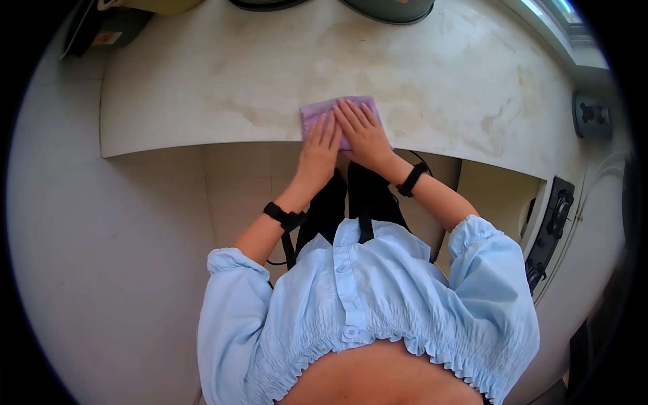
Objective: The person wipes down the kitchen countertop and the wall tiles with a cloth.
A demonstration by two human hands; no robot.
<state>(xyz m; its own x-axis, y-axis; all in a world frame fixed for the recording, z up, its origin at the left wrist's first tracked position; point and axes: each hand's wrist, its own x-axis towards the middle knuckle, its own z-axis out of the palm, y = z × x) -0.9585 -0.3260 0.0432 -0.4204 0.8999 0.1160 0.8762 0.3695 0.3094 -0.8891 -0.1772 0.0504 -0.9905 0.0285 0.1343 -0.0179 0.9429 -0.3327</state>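
A folded purple cloth (312, 113) lies at the front edge of a pale countertop (202, 88) marked with brownish stains. Flat on the cloth's right part rests my right hand (362, 135), fingers stretched out and pointing away from me. My left hand (320, 152) lies on the lower left part of the cloth, its fingers extended and their tips close to the right hand's fingers. Both palms face down. Each wrist has a black band around it.
Along the counter's far side stand a grey-green round container (391, 8) and a dark round object (266, 3). A dark box (111, 34) is at the far left. At the right are a grey wall fixture (592, 116) and a black panel with knobs (550, 229).
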